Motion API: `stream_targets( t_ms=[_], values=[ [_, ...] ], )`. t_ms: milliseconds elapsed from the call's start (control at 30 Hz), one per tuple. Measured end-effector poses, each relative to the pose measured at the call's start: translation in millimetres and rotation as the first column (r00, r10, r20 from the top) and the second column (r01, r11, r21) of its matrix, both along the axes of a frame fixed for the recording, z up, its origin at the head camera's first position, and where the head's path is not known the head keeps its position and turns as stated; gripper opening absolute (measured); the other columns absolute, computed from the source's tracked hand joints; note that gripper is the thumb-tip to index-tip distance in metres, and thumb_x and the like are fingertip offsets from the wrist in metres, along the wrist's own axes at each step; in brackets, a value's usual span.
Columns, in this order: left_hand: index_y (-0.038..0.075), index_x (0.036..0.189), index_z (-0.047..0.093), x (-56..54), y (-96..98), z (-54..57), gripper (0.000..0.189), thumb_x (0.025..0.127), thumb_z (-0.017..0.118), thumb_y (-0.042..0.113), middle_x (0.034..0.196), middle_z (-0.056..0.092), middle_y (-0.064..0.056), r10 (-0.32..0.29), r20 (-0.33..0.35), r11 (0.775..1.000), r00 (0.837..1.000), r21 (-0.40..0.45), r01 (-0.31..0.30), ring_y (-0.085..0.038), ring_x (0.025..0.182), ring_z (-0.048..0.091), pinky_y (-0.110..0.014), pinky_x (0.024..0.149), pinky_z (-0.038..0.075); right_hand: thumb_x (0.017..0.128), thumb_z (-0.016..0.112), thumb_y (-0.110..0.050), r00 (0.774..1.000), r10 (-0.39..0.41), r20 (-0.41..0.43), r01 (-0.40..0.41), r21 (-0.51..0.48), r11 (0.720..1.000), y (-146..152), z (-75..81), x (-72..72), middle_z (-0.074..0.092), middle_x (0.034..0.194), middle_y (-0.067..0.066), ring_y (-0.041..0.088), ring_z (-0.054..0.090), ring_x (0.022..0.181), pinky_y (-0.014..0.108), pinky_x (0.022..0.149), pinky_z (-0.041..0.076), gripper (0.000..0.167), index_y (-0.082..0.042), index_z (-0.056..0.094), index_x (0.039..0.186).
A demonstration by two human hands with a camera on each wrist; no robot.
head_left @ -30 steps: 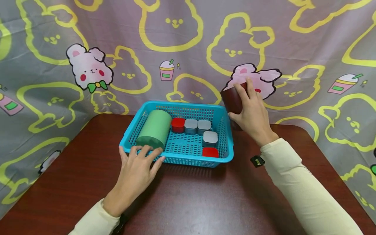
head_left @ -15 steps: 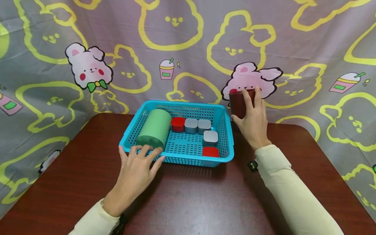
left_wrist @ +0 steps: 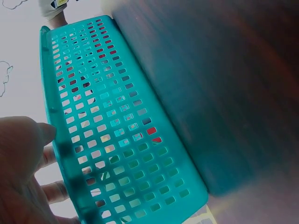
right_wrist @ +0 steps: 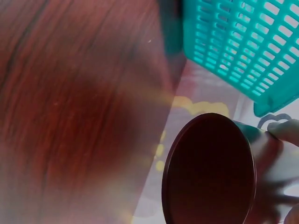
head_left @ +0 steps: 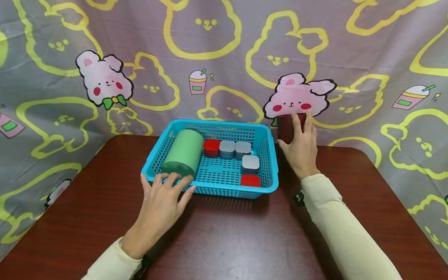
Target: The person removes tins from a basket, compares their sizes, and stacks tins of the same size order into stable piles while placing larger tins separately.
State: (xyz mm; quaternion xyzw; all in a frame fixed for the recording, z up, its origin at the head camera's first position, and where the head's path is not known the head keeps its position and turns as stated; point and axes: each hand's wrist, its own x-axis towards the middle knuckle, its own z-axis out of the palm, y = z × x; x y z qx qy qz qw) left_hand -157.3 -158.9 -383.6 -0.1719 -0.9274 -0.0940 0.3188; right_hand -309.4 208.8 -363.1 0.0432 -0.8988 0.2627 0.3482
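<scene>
My left hand holds the front rim of a blue plastic basket. In the left wrist view its thumb and fingers lie on either side of the basket wall. Inside the basket a big green cylinder lies on its side at the left. My right hand grips a dark brown glossy cylinder beside the basket's right end, near the back of the table. One round end of the brown cylinder faces the right wrist camera.
In the basket sit two red blocks, one at the back and one at the front right, with several grey blocks. A patterned curtain hangs behind the dark brown table.
My right hand has brought the brown cylinder down and slightly right; from tilted it now stands nearly upright. My left hand and the basket have stayed in place.
</scene>
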Motion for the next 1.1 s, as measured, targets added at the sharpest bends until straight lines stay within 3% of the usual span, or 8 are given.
stream_targets(
  t_ms=[400, 667, 933, 1100],
  values=[
    [0.021, 0.117, 0.076, 0.8, 1.0, 0.0, 0.029, 0.097, 0.070, 0.041, 0.104, 0.072, -0.010, -0.004, 0.006, 1.000, 1.000, 0.003, 0.004, -0.047, 0.103, 0.063, -0.090, 0.097, 0.025, 0.088, 0.085, -0.017, 0.997, -0.047, 0.058, 0.048, -0.023, 0.999, 4, -12.9, -1.1, 0.020, 0.173, 0.017, 0.051, 0.042, 0.140, 0.076, 0.095, 0.050, 0.085, -0.019, 0.040, 0.160],
    [0.020, 0.117, 0.076, -1.3, 0.7, 1.8, 0.029, 0.097, 0.070, 0.041, 0.103, 0.072, -0.010, -0.007, 0.003, 1.000, 1.000, 0.002, 0.007, -0.048, 0.103, 0.063, -0.092, 0.097, 0.024, 0.087, 0.085, -0.019, 0.995, -0.070, 0.077, 0.069, 0.020, 0.997, 6, -7.1, 0.3, 0.022, 0.173, 0.016, 0.056, 0.045, 0.134, 0.077, 0.091, 0.051, 0.085, -0.016, 0.040, 0.159],
    [0.020, 0.118, 0.076, -1.1, 0.1, 1.1, 0.029, 0.097, 0.070, 0.041, 0.104, 0.072, -0.011, -0.002, 0.006, 1.000, 1.000, 0.000, 0.002, -0.048, 0.104, 0.063, -0.091, 0.098, 0.023, 0.085, 0.087, -0.021, 0.992, -0.095, 0.082, 0.089, 0.071, 0.993, 4, -1.7, 3.7, 0.027, 0.167, 0.016, 0.057, 0.049, 0.128, 0.078, 0.078, 0.053, 0.082, -0.014, 0.042, 0.154],
    [0.020, 0.117, 0.076, -0.7, -0.1, 0.2, 0.029, 0.097, 0.070, 0.041, 0.104, 0.072, -0.011, -0.004, 0.002, 1.000, 1.000, 0.001, 0.004, -0.048, 0.103, 0.063, -0.091, 0.097, 0.024, 0.085, 0.087, -0.020, 0.991, -0.100, 0.094, 0.094, 0.066, 0.993, 3, -1.6, 6.0, 0.026, 0.168, 0.016, 0.057, 0.047, 0.131, 0.079, 0.079, 0.052, 0.082, -0.014, 0.041, 0.153]
  ],
)
